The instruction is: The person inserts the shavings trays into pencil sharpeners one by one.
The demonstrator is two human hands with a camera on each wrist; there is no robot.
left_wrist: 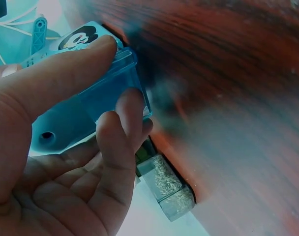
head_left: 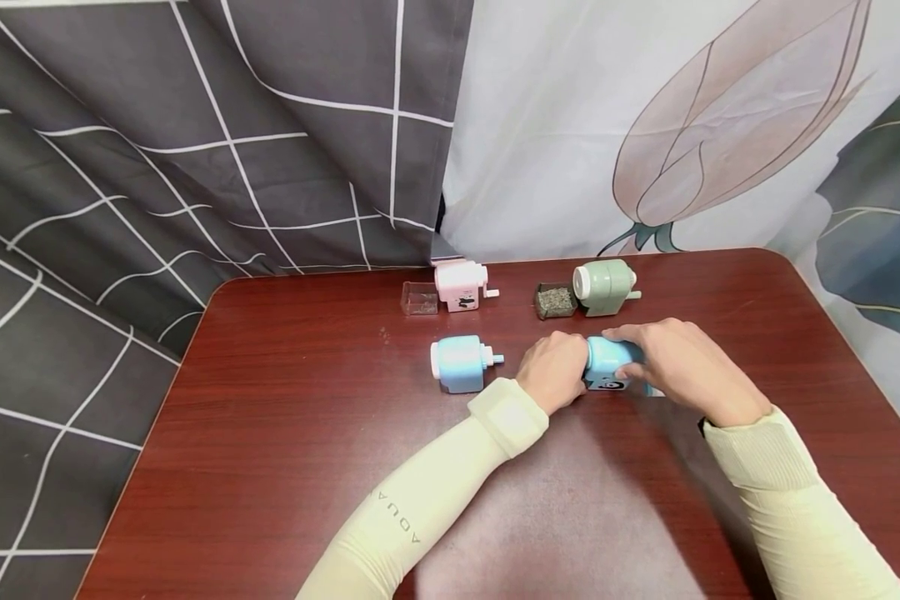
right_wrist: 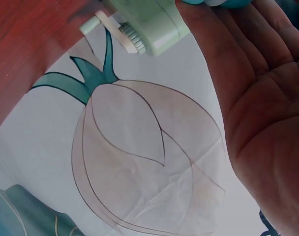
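Both hands are at a blue hand-crank pencil sharpener (head_left: 604, 357) with a cartoon picture on its side. My left hand (head_left: 555, 369) grips its left end; in the left wrist view the thumb and fingers pinch around its clear blue shavings drawer (left_wrist: 115, 81). My right hand (head_left: 675, 367) holds the body from the right, thumb on the near side and fingers over the top. In the right wrist view the right palm (right_wrist: 267, 93) shows, with only a sliver of blue at the top edge. The drawer looks seated in the body.
Left of the hands stands another blue sharpener (head_left: 461, 365). Behind are a pink sharpener (head_left: 457, 285) beside a clear drawer (head_left: 420, 298), and a green sharpener (head_left: 606, 287) beside a drawer of shavings (head_left: 556, 302). Curtains (head_left: 540, 125) hang along the back of the brown table (head_left: 285, 400).
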